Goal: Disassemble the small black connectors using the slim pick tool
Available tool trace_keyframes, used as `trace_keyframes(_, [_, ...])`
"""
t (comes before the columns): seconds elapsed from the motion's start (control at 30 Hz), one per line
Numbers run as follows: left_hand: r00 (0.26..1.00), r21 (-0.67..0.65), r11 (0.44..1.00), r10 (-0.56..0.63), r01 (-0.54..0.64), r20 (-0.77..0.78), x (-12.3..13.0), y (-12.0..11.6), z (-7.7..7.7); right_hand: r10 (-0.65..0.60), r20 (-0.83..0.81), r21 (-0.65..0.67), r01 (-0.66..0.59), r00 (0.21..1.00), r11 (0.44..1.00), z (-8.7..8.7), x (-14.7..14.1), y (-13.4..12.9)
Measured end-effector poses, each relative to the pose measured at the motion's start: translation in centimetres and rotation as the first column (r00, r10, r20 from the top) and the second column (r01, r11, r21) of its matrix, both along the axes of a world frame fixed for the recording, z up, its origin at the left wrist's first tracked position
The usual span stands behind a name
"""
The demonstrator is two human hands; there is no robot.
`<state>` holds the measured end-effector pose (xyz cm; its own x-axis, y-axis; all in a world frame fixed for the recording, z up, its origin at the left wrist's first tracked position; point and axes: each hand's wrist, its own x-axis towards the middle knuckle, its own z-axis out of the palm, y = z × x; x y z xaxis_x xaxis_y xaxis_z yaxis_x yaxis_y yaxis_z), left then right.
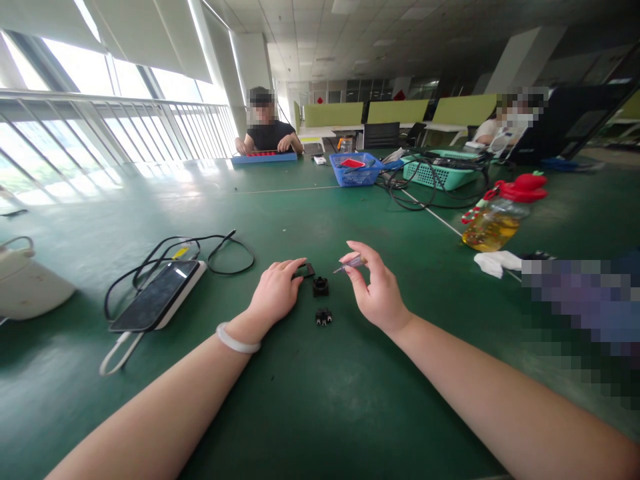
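Observation:
My right hand (380, 293) pinches a small screwdriver (353, 263) with a clear handle between thumb and fingers. The thin tip points left, above the table and apart from the black parts. Low on the green tabletop, my left hand (277, 290) has thumb and forefinger around a small flat black plastic piece (309, 270), partly hidden by the fingers. Beside it sits a square black plastic housing (321, 287) with a round opening. Nearer to me lies a small black part with metal prongs (323, 317). Neither of these two is touched by a hand.
A phone (160, 293) with a power bank and cables lies left, near a white container (30, 283). Rightward stands a red-lidded bottle (500, 217) by a crumpled tissue (497, 263). Farther back are a blue basket (354, 175), a green basket (435, 175) and a seated person (270, 133).

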<state>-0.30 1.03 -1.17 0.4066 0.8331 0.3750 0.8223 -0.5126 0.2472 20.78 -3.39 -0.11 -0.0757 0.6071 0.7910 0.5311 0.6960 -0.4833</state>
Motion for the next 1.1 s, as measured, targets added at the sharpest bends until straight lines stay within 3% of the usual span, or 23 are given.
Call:
trace_keyframes(0.13, [0.999,-0.011,1.000,0.019,-0.019,-0.041,-0.1,-0.2,0.3,-0.036,-0.023,-0.140,0.033,0.999,0.990,-0.4,0.2,0.5])
trace_keyframes(0.23, [0.988,0.041,0.992,-0.123,0.120,0.090,0.0,-0.9,1.3,-0.046,-0.042,-0.157,0.039,0.998,0.987,-0.4,0.2,0.6])
trace_keyframes(0.3, [0.912,0.027,0.920,-0.392,0.392,0.119,0.1,-1.5,2.1,-0.037,-0.035,-0.153,0.031,0.999,0.988,-0.3,0.2,0.5])
trace_keyframes(0.37, [0.819,-0.017,0.821,-0.567,0.571,0.088,0.2,-2.0,2.8,-0.021,-0.027,-0.146,0.017,0.999,0.989,-0.3,0.2,0.4])
trace_keyframes(0.43, [0.767,-0.084,0.764,-0.641,0.640,0.020,0.4,-2.3,3.1,-0.013,-0.024,-0.144,0.009,1.000,0.990,-0.2,0.1,0.3])
trace_keyframes(0.5, [0.751,-0.126,0.747,-0.660,0.653,-0.024,0.5,-2.5,3.3,-0.013,-0.024,-0.146,0.009,1.000,0.989,-0.2,0.1,0.3])
trace_keyframes(0.67, [0.776,-0.132,0.773,-0.630,0.621,-0.039,0.5,-2.3,2.9,-0.008,-0.019,-0.150,0.005,1.000,0.989,-0.1,0.1,0.3])
trace_keyframes(0.77, [0.823,-0.078,0.819,-0.568,0.568,0.033,0.5,-2.0,2.3,-0.006,-0.018,-0.148,0.003,1.000,0.989,-0.1,0.1,0.2])
trace_keyframes(0.83, [0.874,-0.020,0.880,-0.468,0.474,0.133,0.5,-1.8,1.8,-0.009,-0.017,-0.151,0.006,1.000,0.989,-0.1,0.1,0.2])
trace_keyframes(0.93, [0.924,0.021,0.973,-0.226,0.231,0.309,0.5,-1.3,1.2,-0.013,-0.015,-0.155,0.010,1.000,0.988,-0.2,0.1,0.2])
trace_keyframes(1.0, [0.930,-0.005,0.991,-0.120,0.130,0.346,0.6,-1.0,1.1,-0.012,-0.015,-0.158,0.010,1.000,0.987,-0.2,0.1,0.2])
trace_keyframes(1.1, [0.953,-0.025,0.995,-0.090,0.101,0.291,0.7,-0.9,1.1,-0.007,-0.016,-0.161,0.005,1.000,0.987,-0.2,0.0,0.2])
